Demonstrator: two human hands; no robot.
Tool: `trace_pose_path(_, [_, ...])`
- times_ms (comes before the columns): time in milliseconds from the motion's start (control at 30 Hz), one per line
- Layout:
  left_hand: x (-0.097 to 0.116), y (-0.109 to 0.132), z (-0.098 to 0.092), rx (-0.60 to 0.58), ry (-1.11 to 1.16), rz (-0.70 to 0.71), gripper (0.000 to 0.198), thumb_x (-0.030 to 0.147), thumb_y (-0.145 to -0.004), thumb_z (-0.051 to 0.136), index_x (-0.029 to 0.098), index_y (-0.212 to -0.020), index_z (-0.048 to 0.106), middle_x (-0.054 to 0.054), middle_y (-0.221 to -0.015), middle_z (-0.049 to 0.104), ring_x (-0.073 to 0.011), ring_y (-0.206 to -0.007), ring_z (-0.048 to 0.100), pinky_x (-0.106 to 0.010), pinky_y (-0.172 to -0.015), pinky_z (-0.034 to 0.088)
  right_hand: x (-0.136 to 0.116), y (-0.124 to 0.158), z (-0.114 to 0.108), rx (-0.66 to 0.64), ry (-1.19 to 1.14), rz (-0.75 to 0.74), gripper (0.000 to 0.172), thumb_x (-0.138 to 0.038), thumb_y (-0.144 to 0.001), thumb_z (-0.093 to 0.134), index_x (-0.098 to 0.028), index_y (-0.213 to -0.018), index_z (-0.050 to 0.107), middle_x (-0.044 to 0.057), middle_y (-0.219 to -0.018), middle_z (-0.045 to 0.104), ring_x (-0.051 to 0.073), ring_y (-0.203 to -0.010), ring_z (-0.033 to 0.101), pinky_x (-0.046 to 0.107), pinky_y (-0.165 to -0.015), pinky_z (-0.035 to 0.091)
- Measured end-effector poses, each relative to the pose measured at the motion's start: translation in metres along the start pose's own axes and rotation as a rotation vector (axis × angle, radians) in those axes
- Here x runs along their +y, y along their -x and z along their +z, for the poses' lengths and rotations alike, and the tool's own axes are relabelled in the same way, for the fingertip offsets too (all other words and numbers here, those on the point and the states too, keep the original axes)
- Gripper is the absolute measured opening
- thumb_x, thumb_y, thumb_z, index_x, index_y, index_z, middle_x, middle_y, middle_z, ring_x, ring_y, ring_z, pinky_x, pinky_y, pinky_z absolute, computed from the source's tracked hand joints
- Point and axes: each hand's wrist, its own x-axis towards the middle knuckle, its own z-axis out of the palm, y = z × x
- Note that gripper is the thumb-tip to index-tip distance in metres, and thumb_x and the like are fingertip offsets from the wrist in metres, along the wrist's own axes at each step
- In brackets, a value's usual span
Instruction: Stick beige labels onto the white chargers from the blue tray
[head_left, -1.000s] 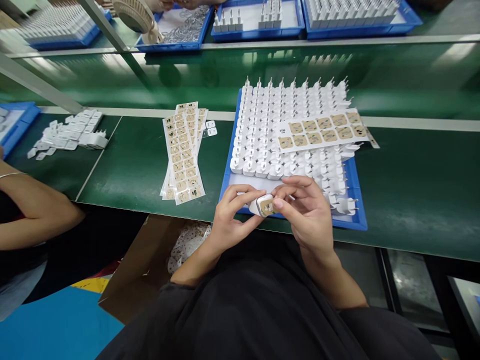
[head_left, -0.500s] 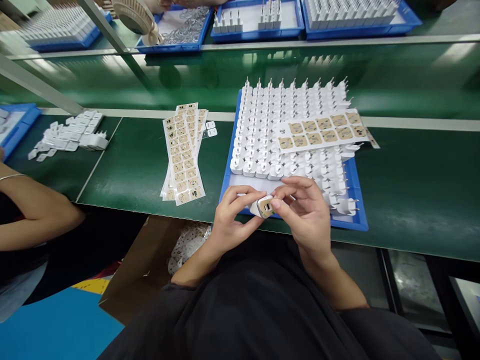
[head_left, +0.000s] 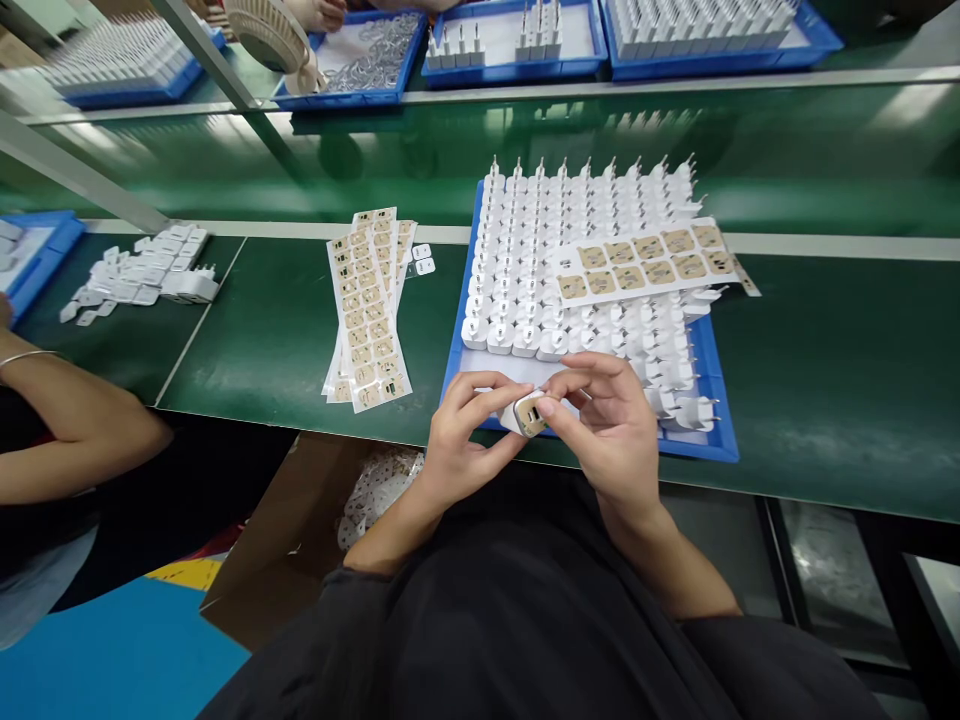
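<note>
My left hand (head_left: 463, 435) and my right hand (head_left: 613, 430) together pinch a small white charger plug (head_left: 528, 412) with a tan sticker on its face, held just above the near edge of a blue tray (head_left: 709, 360). The tray is packed with several white plugs (head_left: 555, 260) standing prongs up. A sticker sheet (head_left: 645, 262) with tan labels lies across the plugs at the tray's right. Both hands have fingers curled round the plug.
A stack of sticker sheets (head_left: 367, 305) lies left of the tray on the green bench (head_left: 825, 380). Loose white plug parts (head_left: 142, 275) sit far left near another person's arm (head_left: 67, 440). More blue trays (head_left: 517, 35) line the back shelf, beside a small fan (head_left: 270, 35).
The plug has been turned slightly in my fingers, and my right thumb has shifted along its stickered face. The view has moved a little.
</note>
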Motion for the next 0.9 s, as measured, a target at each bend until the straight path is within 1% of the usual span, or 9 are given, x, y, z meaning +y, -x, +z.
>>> trace_pose_path(100, [-0.002, -0.001, -0.001, -0.006, 0.015, -0.005, 0.041, 0.017, -0.085, 0.077, 0.027, -0.124, 0.067, -0.005, -0.109, 0.065, -0.0187, -0.100, 0.066, -0.032, -0.087, 0.056, 0.000, 0.001, 0.001, 0.011, 0.073, -0.037, 0.036, -0.013, -0.087, 0.074, -0.028, -0.118, 0.062, -0.005, -0.080, 0.064, 0.015, -0.081, 0.065, 0.035, -0.086, 0.056])
trace_pose_path(267, [-0.007, -0.001, 0.000, 0.015, 0.021, 0.026, 0.042, 0.015, -0.085, 0.075, 0.027, -0.124, 0.067, -0.005, -0.108, 0.066, -0.0186, -0.099, 0.066, -0.032, -0.086, 0.056, 0.004, 0.006, 0.004, 0.091, 0.386, -0.212, 0.046, -0.015, -0.085, 0.076, -0.030, -0.126, 0.061, 0.000, -0.089, 0.065, 0.020, -0.087, 0.066, 0.046, -0.097, 0.055])
trace_pose_path(333, [-0.009, 0.000, 0.001, 0.036, 0.046, 0.044, 0.041, 0.016, -0.085, 0.076, 0.027, -0.123, 0.067, -0.005, -0.107, 0.067, -0.0185, -0.099, 0.067, -0.032, -0.087, 0.057, 0.007, 0.005, 0.004, 0.112, 0.416, -0.222, 0.049, -0.019, -0.083, 0.079, -0.031, -0.127, 0.062, 0.002, -0.097, 0.062, 0.021, -0.090, 0.065, 0.045, -0.093, 0.058])
trace_pose_path(400, [-0.011, 0.002, 0.003, 0.064, 0.082, 0.052, 0.040, 0.019, -0.084, 0.078, 0.027, -0.122, 0.067, -0.005, -0.108, 0.067, -0.0192, -0.100, 0.067, -0.034, -0.088, 0.058, 0.009, 0.002, 0.003, 0.090, 0.333, -0.128, 0.045, -0.026, -0.084, 0.080, -0.032, -0.125, 0.064, 0.003, -0.103, 0.059, 0.020, -0.091, 0.063, 0.038, -0.081, 0.062])
trace_pose_path(467, [-0.014, 0.004, 0.006, 0.108, 0.114, 0.039, 0.041, 0.020, -0.083, 0.079, 0.028, -0.122, 0.067, -0.005, -0.107, 0.067, -0.0201, -0.101, 0.068, -0.034, -0.087, 0.059, 0.012, -0.001, 0.001, 0.003, 0.193, -0.005, 0.028, -0.032, -0.087, 0.076, -0.030, -0.115, 0.069, 0.003, -0.101, 0.059, 0.018, -0.089, 0.063, 0.031, -0.071, 0.062])
trace_pose_path(567, [-0.018, 0.005, 0.009, 0.183, 0.146, 0.002, 0.044, 0.022, -0.081, 0.082, 0.027, -0.123, 0.067, -0.005, -0.107, 0.065, -0.0200, -0.101, 0.067, -0.033, -0.085, 0.059, 0.018, -0.003, -0.001, -0.130, 0.017, 0.072, 0.011, -0.033, -0.093, 0.070, -0.028, -0.102, 0.073, 0.002, -0.093, 0.063, 0.018, -0.091, 0.064, 0.030, -0.076, 0.061])
trace_pose_path(633, [-0.020, 0.005, 0.010, 0.200, 0.162, -0.007, 0.044, 0.023, -0.081, 0.082, 0.027, -0.123, 0.066, -0.006, -0.108, 0.065, -0.0204, -0.102, 0.067, -0.033, -0.084, 0.059, 0.020, -0.002, -0.002, -0.168, -0.066, 0.084, 0.014, -0.031, -0.092, 0.071, -0.029, -0.105, 0.072, 0.002, -0.098, 0.064, 0.019, -0.097, 0.063, 0.032, -0.081, 0.060])
trace_pose_path(733, [-0.024, 0.005, 0.013, 0.204, 0.159, 0.019, 0.041, 0.024, -0.083, 0.079, 0.026, -0.122, 0.066, -0.007, -0.110, 0.066, -0.0217, -0.104, 0.066, -0.037, -0.088, 0.058, 0.020, 0.001, 0.001, -0.190, -0.106, 0.118, 0.027, -0.028, -0.086, 0.077, -0.030, -0.111, 0.066, 0.003, -0.109, 0.060, 0.020, -0.104, 0.060, 0.031, -0.081, 0.059])
trace_pose_path(900, [-0.027, 0.005, 0.020, 0.234, 0.065, 0.098, 0.035, 0.028, -0.088, 0.073, 0.026, -0.122, 0.063, -0.007, -0.111, 0.064, -0.0215, -0.104, 0.065, -0.038, -0.087, 0.058, 0.017, 0.004, 0.011, -0.116, 0.004, 0.104, 0.036, -0.022, -0.079, 0.078, -0.029, -0.108, 0.057, 0.002, -0.110, 0.053, 0.018, -0.101, 0.058, 0.028, -0.078, 0.057])
